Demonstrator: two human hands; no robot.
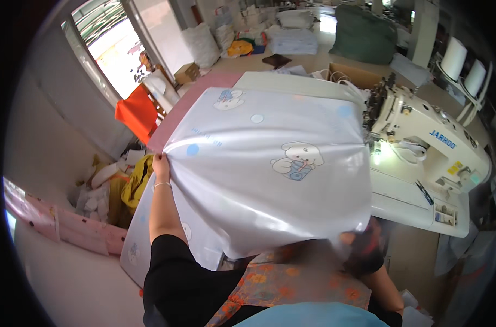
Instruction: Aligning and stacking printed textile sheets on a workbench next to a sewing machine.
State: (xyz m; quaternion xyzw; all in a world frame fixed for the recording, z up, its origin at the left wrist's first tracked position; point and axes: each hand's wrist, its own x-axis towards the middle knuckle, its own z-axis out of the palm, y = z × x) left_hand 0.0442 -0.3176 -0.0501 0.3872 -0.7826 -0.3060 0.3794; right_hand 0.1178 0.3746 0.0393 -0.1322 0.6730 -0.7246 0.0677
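"Where's the glossy printed sheet point(242, 199)?"

"Spread over the worktop point(397, 193), left of the white sewing machine point(422, 122), with its right edge just beside the needle end! A loose part drapes down at the lower left."

"And which way does it point?"

"Far edge away from the person, right edge facing the machine. The big printed puppy point(302, 158) sits upright, head toward that far edge. Folds hide the full long axis, so I can't call it, but creases fan crosswise from left to right."

"The hands?"

"Left hand point(160, 163) pinches the left edge, gathering it into folds! Right hand point(359, 242) is a blur by the near right corner; can't tell whether it's gripping."
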